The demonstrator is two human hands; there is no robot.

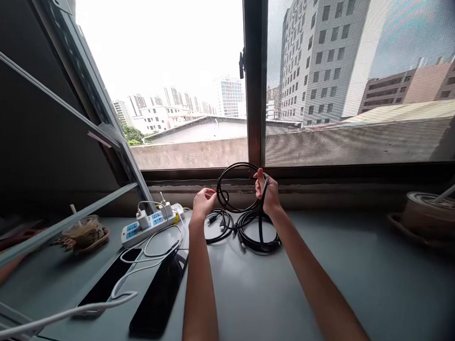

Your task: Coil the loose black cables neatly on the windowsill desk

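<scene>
In the head view, we see a left cup (82, 231) and a right cup (427, 214) on the worktop (252, 300), each with a straw (454, 187). Our right hand (269, 190) grips a looped black cable (238, 164) above two coils (259, 250); our left hand (204, 204) is at its left edge, grip unclear.

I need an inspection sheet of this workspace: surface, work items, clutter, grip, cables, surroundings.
Surface: grey-blue tabletop.
Work items: held black cable coil; on the tabletop, smaller black coil and larger black coil.
Clutter: left smartphone, right smartphone, left cup, right cup.
Grip: right hand closed on the held black cable coil; left hand beside it, contact unclear.
Cables: white cable near the left smartphone; two white plugs in the power strip.
Surroundings: window, buildings outside; metal frame at left.
</scene>
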